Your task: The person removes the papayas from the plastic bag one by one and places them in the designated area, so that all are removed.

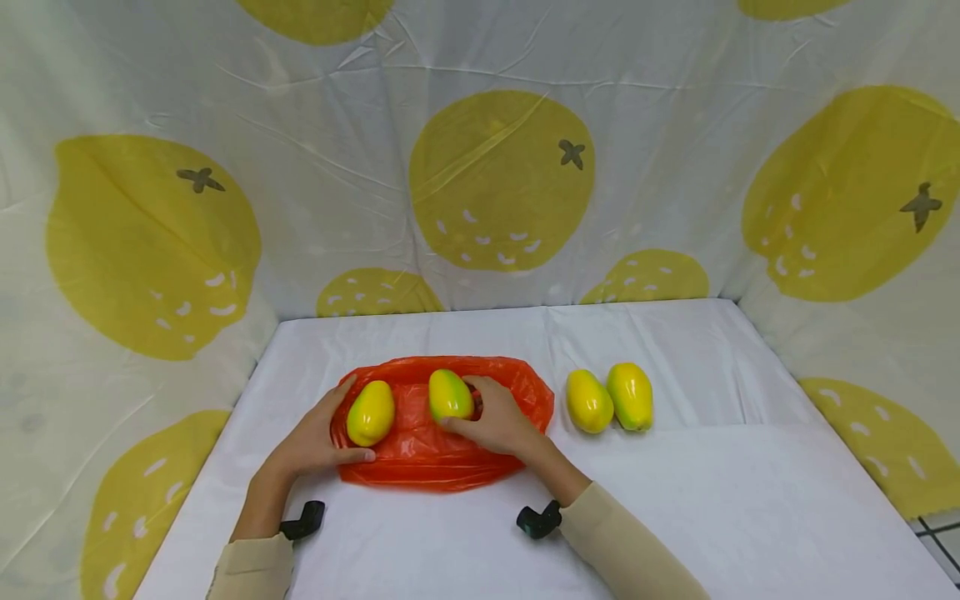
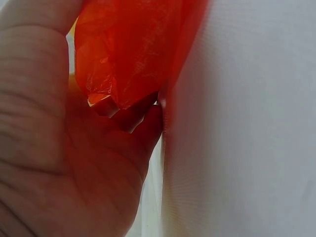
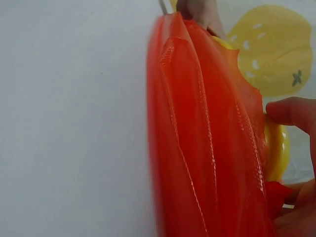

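A red plastic bag (image 1: 420,472) lies spread on the white cloth with its mouth facing up. Inside its left end sits a yellow mango (image 1: 371,414). My left hand (image 1: 311,437) holds the bag's left end, thumb over the front rim and fingers along the far side; the left wrist view has the red plastic (image 2: 133,44) between thumb and fingers. A second, greener mango (image 1: 448,393) is in my right hand (image 1: 497,421), gripped between thumb and fingers over the bag's right half. The bag's front side (image 3: 212,128) hides most of that mango in the right wrist view.
Two more yellow mangoes, one nearer (image 1: 589,402) and one beside it (image 1: 631,397), lie on the white cloth (image 1: 712,483) right of the bag. Lemon-print curtains (image 1: 660,192) enclose the table at the back and sides. Black wrist-worn devices (image 1: 303,521) sit at both cuffs.
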The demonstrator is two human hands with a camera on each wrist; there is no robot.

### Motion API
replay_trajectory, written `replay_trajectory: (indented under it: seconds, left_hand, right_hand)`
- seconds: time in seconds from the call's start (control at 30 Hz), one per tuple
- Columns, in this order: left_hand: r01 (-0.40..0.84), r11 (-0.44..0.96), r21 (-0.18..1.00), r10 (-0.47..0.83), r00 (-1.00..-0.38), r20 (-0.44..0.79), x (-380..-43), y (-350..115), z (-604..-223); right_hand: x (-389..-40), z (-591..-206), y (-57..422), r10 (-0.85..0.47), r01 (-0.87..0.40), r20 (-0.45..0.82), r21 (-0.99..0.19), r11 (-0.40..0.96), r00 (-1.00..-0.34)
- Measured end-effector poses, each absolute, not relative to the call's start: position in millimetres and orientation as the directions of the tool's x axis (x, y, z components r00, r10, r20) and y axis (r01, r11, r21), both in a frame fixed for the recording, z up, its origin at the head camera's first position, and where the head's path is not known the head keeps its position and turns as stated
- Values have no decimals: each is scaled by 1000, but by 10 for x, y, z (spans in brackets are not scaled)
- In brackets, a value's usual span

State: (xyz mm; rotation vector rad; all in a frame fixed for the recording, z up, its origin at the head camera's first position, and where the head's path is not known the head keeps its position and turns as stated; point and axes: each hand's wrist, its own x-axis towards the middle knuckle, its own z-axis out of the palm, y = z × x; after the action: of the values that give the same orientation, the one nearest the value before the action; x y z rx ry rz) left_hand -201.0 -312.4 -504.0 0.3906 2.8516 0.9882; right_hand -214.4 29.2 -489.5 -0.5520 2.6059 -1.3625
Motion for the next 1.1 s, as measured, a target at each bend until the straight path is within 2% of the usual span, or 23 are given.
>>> replay_trajectory:
  seconds: [0.67,1.1]
  left_hand:
    - [217,750,625,276,-961,2,-2002,-3142,-5022]
    - [227,740,633,287,-958,9,-1998,-3128,-5026]
  right_hand:
    - [-2062,-4717,661,-303,-183,7,-811,556,-953]
    - [-2081,-4710,846,-278,-213,67,-814,540,-958]
